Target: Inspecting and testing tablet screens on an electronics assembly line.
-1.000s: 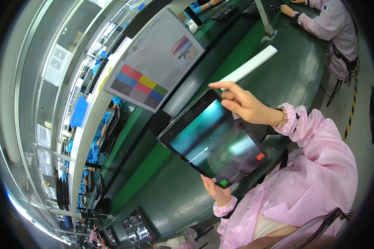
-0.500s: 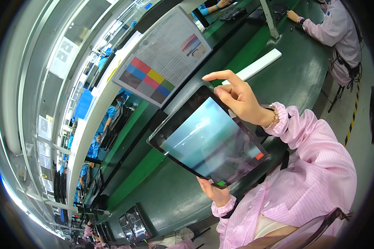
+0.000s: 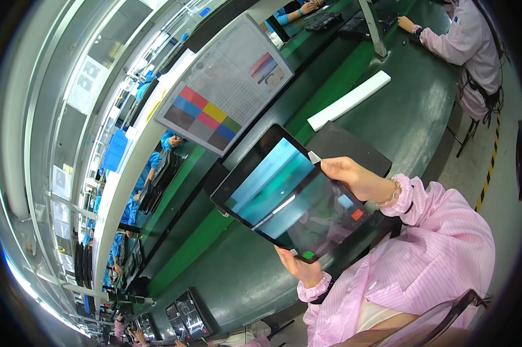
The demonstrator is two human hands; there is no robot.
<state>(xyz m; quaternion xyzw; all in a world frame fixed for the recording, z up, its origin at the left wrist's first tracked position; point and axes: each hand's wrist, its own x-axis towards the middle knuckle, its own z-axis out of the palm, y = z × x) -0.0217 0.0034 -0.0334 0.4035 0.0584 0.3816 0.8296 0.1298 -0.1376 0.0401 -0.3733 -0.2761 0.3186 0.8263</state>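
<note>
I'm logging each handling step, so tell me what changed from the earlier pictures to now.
The right hand moved from the tablet's top corner down along its right-hand edge; its pointing index finger folded in, and it now grips that edge. The white strip is uncovered. The left hand stayed at the lower corner.

Counts by place: one tablet [image 3: 278, 199] between one left hand [image 3: 299, 268] and one right hand [image 3: 356, 178], with one green square [image 3: 309, 255] beside the left hand and one red square [image 3: 357, 214] below the right. Beyond the right hand: one dark slab [image 3: 359, 149], one white bar [image 3: 349, 101], one pink-clad co-worker [image 3: 464, 43]. Ahead of both hands: one framed board [image 3: 223, 78].
</note>
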